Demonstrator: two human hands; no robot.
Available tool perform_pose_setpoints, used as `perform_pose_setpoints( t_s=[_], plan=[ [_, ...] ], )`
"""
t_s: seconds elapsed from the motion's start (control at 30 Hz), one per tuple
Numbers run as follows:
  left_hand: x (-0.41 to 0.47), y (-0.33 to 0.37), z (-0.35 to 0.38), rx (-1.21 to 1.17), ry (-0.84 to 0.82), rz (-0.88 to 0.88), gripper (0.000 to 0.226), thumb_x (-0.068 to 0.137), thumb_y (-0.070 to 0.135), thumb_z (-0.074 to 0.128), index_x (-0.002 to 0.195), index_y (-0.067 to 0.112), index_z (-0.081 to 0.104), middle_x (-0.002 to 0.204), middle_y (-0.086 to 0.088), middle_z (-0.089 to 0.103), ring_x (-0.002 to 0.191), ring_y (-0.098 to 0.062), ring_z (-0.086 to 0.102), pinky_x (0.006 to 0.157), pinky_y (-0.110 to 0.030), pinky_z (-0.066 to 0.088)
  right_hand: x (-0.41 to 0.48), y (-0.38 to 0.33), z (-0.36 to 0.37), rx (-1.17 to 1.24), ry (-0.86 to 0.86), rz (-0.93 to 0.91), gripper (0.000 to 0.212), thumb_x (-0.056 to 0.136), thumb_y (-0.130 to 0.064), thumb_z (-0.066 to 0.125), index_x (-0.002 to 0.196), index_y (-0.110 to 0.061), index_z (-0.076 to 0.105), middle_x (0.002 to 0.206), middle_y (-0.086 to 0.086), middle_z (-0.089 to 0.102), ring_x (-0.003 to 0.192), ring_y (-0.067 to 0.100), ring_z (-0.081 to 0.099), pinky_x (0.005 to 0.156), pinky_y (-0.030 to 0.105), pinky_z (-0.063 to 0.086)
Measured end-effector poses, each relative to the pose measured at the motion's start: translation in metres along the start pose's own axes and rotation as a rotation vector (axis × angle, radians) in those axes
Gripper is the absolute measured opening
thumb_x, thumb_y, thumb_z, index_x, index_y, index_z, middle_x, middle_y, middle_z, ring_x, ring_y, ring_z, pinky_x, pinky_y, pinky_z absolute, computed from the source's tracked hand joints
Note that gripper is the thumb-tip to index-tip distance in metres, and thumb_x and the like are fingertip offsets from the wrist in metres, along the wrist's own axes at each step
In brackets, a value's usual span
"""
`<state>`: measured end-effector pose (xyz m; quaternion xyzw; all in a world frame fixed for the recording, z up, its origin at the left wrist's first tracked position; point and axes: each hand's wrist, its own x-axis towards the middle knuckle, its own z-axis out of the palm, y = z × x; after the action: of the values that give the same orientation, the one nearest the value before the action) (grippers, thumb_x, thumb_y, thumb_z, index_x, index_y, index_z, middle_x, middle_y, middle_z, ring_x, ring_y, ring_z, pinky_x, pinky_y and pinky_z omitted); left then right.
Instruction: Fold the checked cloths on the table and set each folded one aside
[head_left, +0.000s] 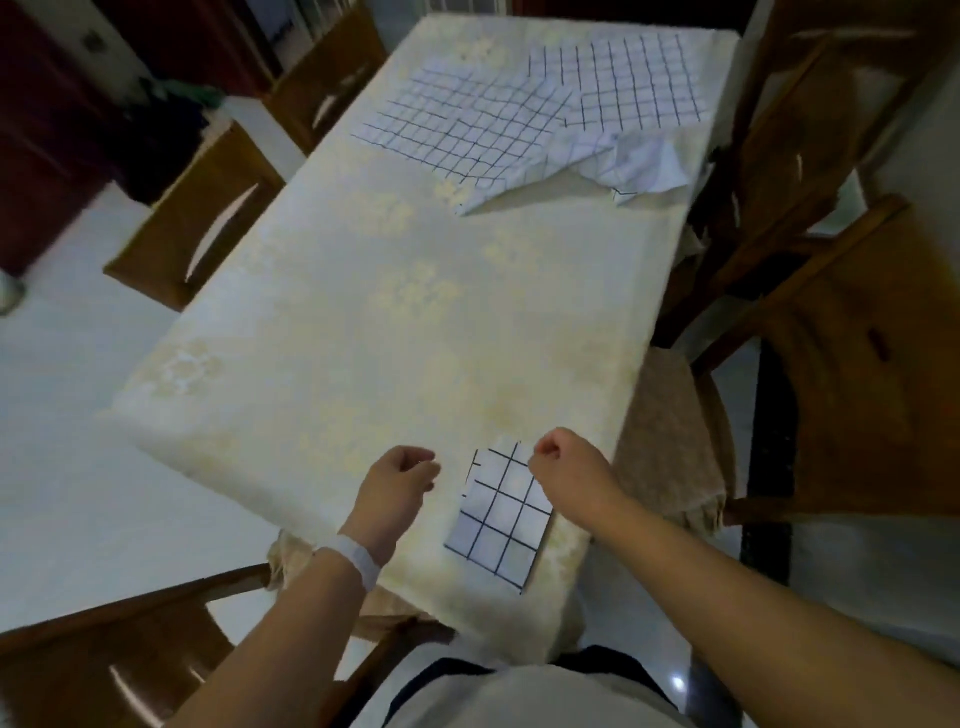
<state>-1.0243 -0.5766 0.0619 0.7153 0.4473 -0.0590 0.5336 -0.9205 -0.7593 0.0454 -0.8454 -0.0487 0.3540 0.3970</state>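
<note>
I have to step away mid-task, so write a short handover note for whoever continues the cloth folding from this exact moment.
Left hand: loosely curled above the table, holding nothing.
Right hand: curled at the far right corner of the folded cloth; whether it pinches the cloth is unclear.
Done: one checked cloth is folded into a small rectangle near the front edge of the table.
Left: the unfolded checked cloths lie spread and overlapping at the far end, one edge crumpled. Fold each and set it aside.
</note>
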Motion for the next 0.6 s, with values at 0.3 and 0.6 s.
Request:
perform_pose_setpoints(
  t_s=[0.3, 0.6],
  plan=[
    [-0.058, -0.017, -0.044, 0.488, 0.255, 0.24, 0.024, 0.092, 0.034, 0.058, 0.115, 0.027, 0.06, 0.113, 0.01, 0.054, 0.106, -0.01, 0.052, 0.092, -0.029, 0.045, -0.023, -0.056, 0.036, -0.434, -0.164, -0.486, 0.033, 0.093, -0.034, 0.048, 0.123, -0.021, 0.053, 0.124, -0.001, 0.053, 0.112, 0.021, 0.051, 0.091, 0.036, 0.046],
    [-0.119, -0.082, -0.116, 0.479, 0.473, 0.209, 0.018, 0.092, 0.04, 0.056, 0.108, 0.032, 0.062, 0.106, 0.015, 0.057, 0.098, -0.008, 0.055, 0.09, -0.035, 0.051, -0.063, -0.094, 0.112, -0.619, -0.372, -0.723, 0.037, 0.097, -0.035, 0.044, 0.13, -0.021, 0.049, 0.13, 0.0, 0.05, 0.112, 0.021, 0.05, 0.091, 0.036, 0.046]
  ],
)
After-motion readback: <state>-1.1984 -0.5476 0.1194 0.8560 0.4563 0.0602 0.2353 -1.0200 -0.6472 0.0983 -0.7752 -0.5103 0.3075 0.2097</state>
